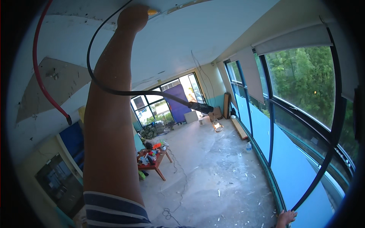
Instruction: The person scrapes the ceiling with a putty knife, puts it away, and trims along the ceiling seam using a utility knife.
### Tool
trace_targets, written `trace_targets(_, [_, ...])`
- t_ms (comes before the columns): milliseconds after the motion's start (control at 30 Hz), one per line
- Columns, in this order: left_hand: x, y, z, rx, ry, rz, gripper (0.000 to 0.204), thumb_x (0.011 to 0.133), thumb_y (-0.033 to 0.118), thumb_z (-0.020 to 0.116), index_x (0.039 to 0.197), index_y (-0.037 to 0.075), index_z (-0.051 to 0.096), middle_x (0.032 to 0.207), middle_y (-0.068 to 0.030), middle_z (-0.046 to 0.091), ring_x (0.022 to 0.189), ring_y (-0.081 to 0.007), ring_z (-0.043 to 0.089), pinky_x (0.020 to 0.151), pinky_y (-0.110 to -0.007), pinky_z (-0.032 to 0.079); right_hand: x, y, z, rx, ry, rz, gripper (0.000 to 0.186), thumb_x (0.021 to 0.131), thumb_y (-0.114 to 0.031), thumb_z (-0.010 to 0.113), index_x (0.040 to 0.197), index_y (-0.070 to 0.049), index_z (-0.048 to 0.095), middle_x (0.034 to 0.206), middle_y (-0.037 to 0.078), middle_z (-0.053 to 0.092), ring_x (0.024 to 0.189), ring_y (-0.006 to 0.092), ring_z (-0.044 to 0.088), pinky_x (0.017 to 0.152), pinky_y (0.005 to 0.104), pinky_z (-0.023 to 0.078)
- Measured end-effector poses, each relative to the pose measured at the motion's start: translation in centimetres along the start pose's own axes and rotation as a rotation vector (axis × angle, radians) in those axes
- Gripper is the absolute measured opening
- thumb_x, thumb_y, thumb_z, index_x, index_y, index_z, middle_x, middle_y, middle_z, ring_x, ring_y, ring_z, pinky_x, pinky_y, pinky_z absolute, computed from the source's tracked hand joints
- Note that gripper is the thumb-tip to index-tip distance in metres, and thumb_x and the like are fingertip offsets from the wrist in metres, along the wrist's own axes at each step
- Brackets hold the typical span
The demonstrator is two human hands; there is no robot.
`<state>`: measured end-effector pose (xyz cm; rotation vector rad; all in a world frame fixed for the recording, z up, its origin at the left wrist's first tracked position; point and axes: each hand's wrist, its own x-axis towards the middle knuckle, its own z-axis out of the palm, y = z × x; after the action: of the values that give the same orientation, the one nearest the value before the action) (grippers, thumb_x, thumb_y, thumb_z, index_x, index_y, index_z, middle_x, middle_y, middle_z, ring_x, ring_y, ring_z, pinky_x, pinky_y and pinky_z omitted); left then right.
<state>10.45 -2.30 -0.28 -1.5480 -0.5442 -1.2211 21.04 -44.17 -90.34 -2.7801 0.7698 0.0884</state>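
Observation:
My left arm, in a striped sleeve, reaches up to the ceiling (197,26). My left hand (131,19) is closed there, and a small yellow piece (152,12) of what it holds pokes out at its right side; the rest is hidden. Just to the right of that hand, a rough strip runs along the ceiling. Low at the right, my right hand (286,218) grips the dark window frame (304,199). A black cable (129,92) crosses in front of my left forearm and ends in a lit bulb (218,127) on a black holder.
A red cable (37,62) with a dark end hangs at the left. Below stands a wooden table (156,164) heaped with tools and odds and ends. White scraps and a thin cord lie on the concrete floor (213,182). Tall windows line the right; a plastic bottle (248,147) stands beside them.

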Motion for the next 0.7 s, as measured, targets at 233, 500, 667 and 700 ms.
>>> trace_targets(233, [0.8,0.4,0.3,0.041,0.053,0.037,0.029,0.097,0.025,0.051,0.121,0.013,0.061,0.113,-0.01,0.066,0.106,-0.0273,0.061,0.092,-0.042,0.048,-3.8,-1.2,-9.5,-0.154,-0.091,-0.141,0.043,0.092,-0.045,0.052,0.108,-0.009,0.07,0.117,0.014,0.062,0.113,0.0329,0.053,0.089,0.0495,0.047])
trace_targets(500, [1.0,0.9,0.4,0.042,-0.002,0.016,0.029,0.097,0.025,0.05,0.121,0.012,0.061,0.112,-0.0096,0.066,0.105,-0.0272,0.062,0.092,-0.042,0.048,-2.8,-0.7,-7.7,-0.191,-0.125,-0.168,0.053,0.092,-0.052,0.046,0.114,-0.008,0.067,0.125,0.015,0.058,0.12,0.0351,0.048,0.092,0.0559,0.045])
trace_targets(667, [1.5,2.8,-0.4,0.179,0.012,0.077,0.026,0.095,0.015,0.05,0.116,0.011,0.064,0.111,-0.0093,0.067,0.103,-0.0276,0.063,0.09,-0.042,0.05,-1.4,-0.6,-3.2,-0.116,-0.095,-0.061,0.046,0.087,-0.047,0.057,0.111,-0.008,0.065,0.13,0.013,0.053,0.131,0.0341,0.036,0.096,0.0547,0.039])
trace_targets(700, [1.8,2.8,-0.9,0.178,0.008,0.077,0.026,0.095,0.015,0.05,0.116,0.011,0.064,0.111,-0.0093,0.067,0.103,-0.0276,0.063,0.09,-0.042,0.05,-1.1,-0.6,-2.1,-0.042,-0.035,0.002,0.04,0.084,-0.04,0.067,0.108,-0.008,0.064,0.129,0.01,0.05,0.137,0.0313,0.027,0.099,0.0504,0.036])
